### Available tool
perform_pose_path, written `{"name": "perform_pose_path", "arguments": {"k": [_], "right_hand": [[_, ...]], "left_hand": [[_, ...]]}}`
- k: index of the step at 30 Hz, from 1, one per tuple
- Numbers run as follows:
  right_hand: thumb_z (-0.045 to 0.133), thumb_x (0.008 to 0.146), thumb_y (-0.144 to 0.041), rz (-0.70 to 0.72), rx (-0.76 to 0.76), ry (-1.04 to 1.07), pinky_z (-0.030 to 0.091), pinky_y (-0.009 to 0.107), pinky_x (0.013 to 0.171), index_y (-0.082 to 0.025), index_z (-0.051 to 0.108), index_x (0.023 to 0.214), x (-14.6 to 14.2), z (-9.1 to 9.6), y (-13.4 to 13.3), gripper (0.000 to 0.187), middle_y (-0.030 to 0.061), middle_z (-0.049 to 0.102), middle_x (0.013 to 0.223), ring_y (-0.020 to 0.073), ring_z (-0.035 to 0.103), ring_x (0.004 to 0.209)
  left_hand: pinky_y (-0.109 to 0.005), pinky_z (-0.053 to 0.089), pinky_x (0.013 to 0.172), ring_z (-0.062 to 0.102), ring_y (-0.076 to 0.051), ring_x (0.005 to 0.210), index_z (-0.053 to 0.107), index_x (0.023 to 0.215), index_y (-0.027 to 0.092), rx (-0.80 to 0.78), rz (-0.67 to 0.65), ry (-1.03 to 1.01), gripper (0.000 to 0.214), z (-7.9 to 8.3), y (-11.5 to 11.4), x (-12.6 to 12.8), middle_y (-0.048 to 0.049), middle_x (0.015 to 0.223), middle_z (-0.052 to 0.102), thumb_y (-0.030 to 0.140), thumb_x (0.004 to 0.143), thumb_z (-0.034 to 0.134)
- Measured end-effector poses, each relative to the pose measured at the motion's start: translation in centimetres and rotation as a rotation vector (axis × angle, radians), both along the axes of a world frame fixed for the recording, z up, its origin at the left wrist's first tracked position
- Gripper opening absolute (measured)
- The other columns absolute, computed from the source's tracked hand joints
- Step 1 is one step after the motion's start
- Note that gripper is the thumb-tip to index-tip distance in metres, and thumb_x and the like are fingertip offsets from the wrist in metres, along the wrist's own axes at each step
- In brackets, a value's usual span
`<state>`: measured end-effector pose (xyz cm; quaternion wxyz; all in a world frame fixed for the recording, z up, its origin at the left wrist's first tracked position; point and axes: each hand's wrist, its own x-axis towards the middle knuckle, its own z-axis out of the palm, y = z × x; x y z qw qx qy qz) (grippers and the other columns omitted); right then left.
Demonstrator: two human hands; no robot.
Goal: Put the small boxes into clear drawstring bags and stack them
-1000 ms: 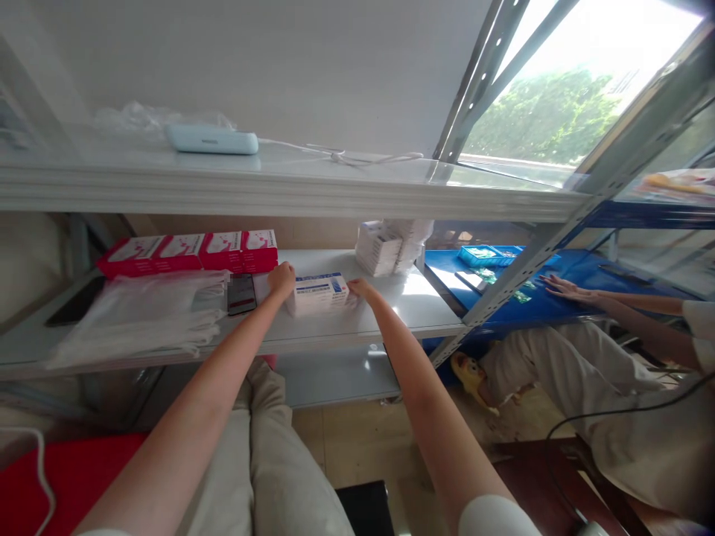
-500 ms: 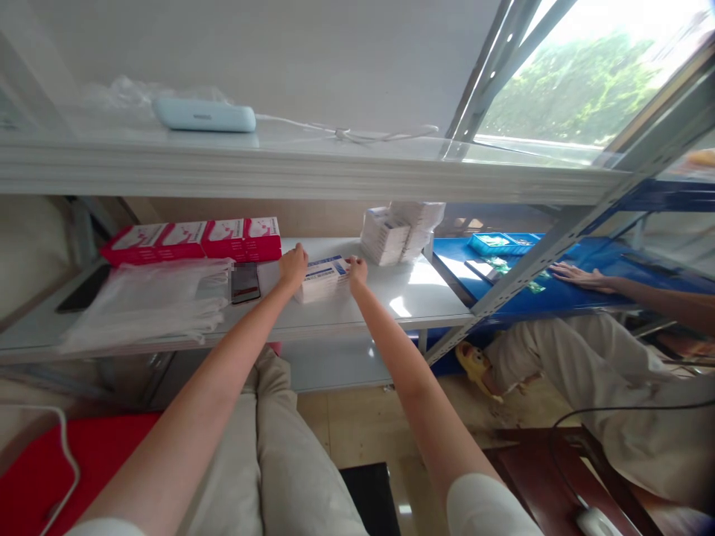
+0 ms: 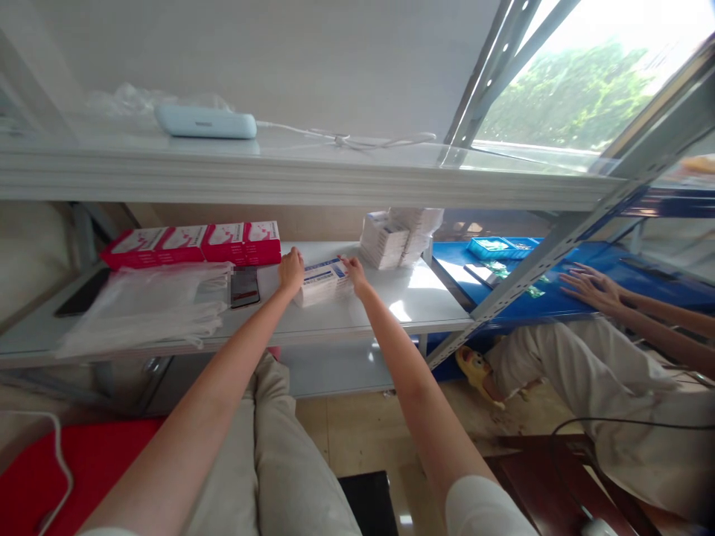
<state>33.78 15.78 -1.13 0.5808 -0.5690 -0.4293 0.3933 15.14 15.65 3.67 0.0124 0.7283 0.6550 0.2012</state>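
On the grey-white shelf in front of me stands a stack of thin white boxes with blue print [image 3: 322,277]. My left hand [image 3: 291,272] is closed against the stack's left side, its fingertips partly hidden. At the far right corner, my right hand [image 3: 356,275] pinches the stack's upper edge with thumb and fingers. Behind and to the right is a taller group of similar white boxes [image 3: 385,242], which neither hand touches.
Pink-and-white boxes [image 3: 204,242], clear plastic bags [image 3: 150,301] and a phone [image 3: 244,287] lie to the left. Overhead runs a shelf edge [image 3: 313,182] bearing a light-blue case [image 3: 205,122]. Right of a metal post, a co-worker's hands [image 3: 592,286] rest over a blue table [image 3: 631,260].
My hands stay at the stack, with the right fingers shifted slightly toward its top edge. A second hand of the co-worker now shows beside the first.
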Motion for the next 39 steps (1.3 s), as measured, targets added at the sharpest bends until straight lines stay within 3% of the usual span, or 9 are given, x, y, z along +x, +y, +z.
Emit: {"name": "perform_pose_path", "arguments": {"k": [3, 8, 15, 21, 24, 28, 31, 35, 39], "right_hand": [[0.055, 0.082, -0.043, 0.031, -0.035, -0.017, 0.049, 0.027, 0.071, -0.022, 0.046, 0.076, 0.0, 0.4, -0.4, 0.024, 0.0009, 0.063, 0.082, 0.0152, 0.059, 0.079], [0.050, 0.085, -0.044, 0.063, -0.052, -0.103, 0.048, 0.029, 0.078, -0.020, 0.055, 0.099, -0.2, 0.8, -1.8, 0.028, 0.0052, 0.064, 0.097, 0.0171, 0.061, 0.090], [0.057, 0.081, -0.036, -0.025, -0.086, -0.544, 0.036, 0.042, 0.098, -0.032, 0.053, 0.126, -0.8, 1.2, -3.7, 0.045, 0.0021, 0.059, 0.124, 0.0222, 0.053, 0.110], [0.051, 0.082, -0.024, 0.003, 0.147, -0.636, 0.043, 0.031, 0.092, -0.029, 0.057, 0.122, -0.7, 1.8, -5.1, 0.041, 0.0010, 0.061, 0.123, 0.0184, 0.057, 0.104], [0.043, 0.086, -0.026, -0.071, 0.147, -0.495, 0.048, 0.028, 0.079, -0.022, 0.054, 0.125, -0.1, 1.9, -5.6, 0.040, 0.0060, 0.066, 0.112, 0.0168, 0.062, 0.087], [0.043, 0.088, -0.024, -0.153, 0.091, -0.502, 0.049, 0.030, 0.080, -0.016, 0.047, 0.132, 2.1, 2.9, -6.5, 0.046, 0.0078, 0.070, 0.100, 0.0156, 0.065, 0.076], [0.052, 0.081, -0.016, -0.036, -0.041, -0.649, 0.048, 0.031, 0.079, -0.015, 0.063, 0.115, 4.1, 4.2, -7.5, 0.036, 0.0063, 0.072, 0.084, 0.0184, 0.066, 0.075], [0.066, 0.073, -0.019, -0.018, -0.087, -0.738, 0.045, 0.037, 0.079, -0.018, 0.072, 0.068, 5.6, 5.5, -9.0, 0.008, 0.0083, 0.070, 0.070, 0.0279, 0.065, 0.083], [0.073, 0.068, -0.032, 0.101, -0.152, -0.589, 0.044, 0.039, 0.080, -0.019, 0.071, 0.066, 5.9, 6.8, -9.8, 0.013, 0.0087, 0.070, 0.079, 0.0301, 0.062, 0.092]], "left_hand": [[-0.031, 0.041, 0.079, 0.060, -0.025, 0.102, 0.052, 0.121, 0.018, -0.047, -0.069, 0.037, 0.032, 0.5, 1.2, 0.1, -0.0121, 0.102, 0.068, 0.019, 0.092, 0.040], [-0.036, 0.040, 0.085, 0.061, -0.033, 0.100, 0.068, 0.085, 0.012, -0.072, -0.139, 0.082, 0.012, 2.1, 3.0, 1.0, -0.0170, 0.089, 0.069, 0.020, 0.082, 0.059], [-0.035, 0.043, 0.077, 0.063, -0.030, 0.098, 0.061, 0.108, 0.009, 0.025, 0.004, 0.049, 0.035, 1.6, 2.2, 0.6, -0.0207, 0.099, 0.067, 0.022, 0.096, 0.030], [-0.032, 0.043, 0.072, 0.065, -0.029, 0.094, 0.059, 0.109, 0.016, 0.081, 0.227, -0.149, 0.035, 1.6, 0.9, -2.1, -0.0148, 0.097, 0.069, 0.033, 0.096, 0.031], [-0.030, 0.043, 0.072, 0.065, -0.027, 0.095, 0.056, 0.113, 0.019, 0.014, 0.172, -0.233, 0.033, 2.3, -0.1, -3.8, -0.0099, 0.095, 0.071, 0.040, 0.089, 0.051], [-0.024, 0.043, 0.070, 0.065, -0.022, 0.092, 0.054, 0.117, 0.018, -0.201, -0.071, -0.244, 0.047, 3.4, -1.7, -6.9, -0.0049, 0.097, 0.071, 0.029, 0.074, 0.068], [-0.022, 0.042, 0.065, 0.066, -0.021, 0.086, 0.064, 0.102, 0.018, -0.308, -0.191, -0.115, 0.035, 4.1, -3.1, -9.6, -0.0045, 0.095, 0.071, 0.023, 0.068, 0.068], [-0.024, 0.038, 0.056, 0.065, -0.022, 0.073, 0.066, 0.064, 0.017, -0.329, -0.151, -0.025, 0.006, 5.1, -5.2, -11.4, -0.0029, 0.069, 0.069, 0.022, 0.067, 0.063], [-0.024, 0.038, 0.053, 0.062, -0.021, 0.061, 0.059, 0.051, 0.017, -0.331, -0.139, -0.395, 0.013, 6.3, -6.2, -11.1, -0.0006, 0.048, 0.058, 0.022, 0.061, 0.065]]}}
